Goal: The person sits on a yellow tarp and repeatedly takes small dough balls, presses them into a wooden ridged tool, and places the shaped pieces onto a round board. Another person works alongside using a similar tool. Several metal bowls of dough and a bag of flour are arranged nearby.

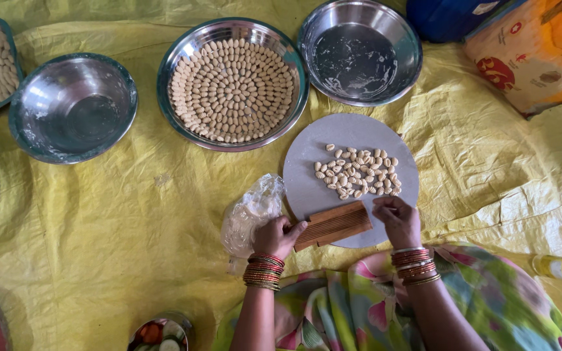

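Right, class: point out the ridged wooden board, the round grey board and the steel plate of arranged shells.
ridged wooden board point(333, 225), head view, middle ridges
round grey board point(307, 185), head view, bare left part
steel plate point(175, 55), head view, left rim

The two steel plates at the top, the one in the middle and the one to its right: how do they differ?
The middle plate is full of small ridged dough pieces laid in neat rings; the right plate holds none, only pale floury smears. The middle plate looks somewhat wider than the right plate. The middle plate lies farther from the round board, whose edge the right plate nearly meets. Both are round, shiny steel, on the yellow sheet.
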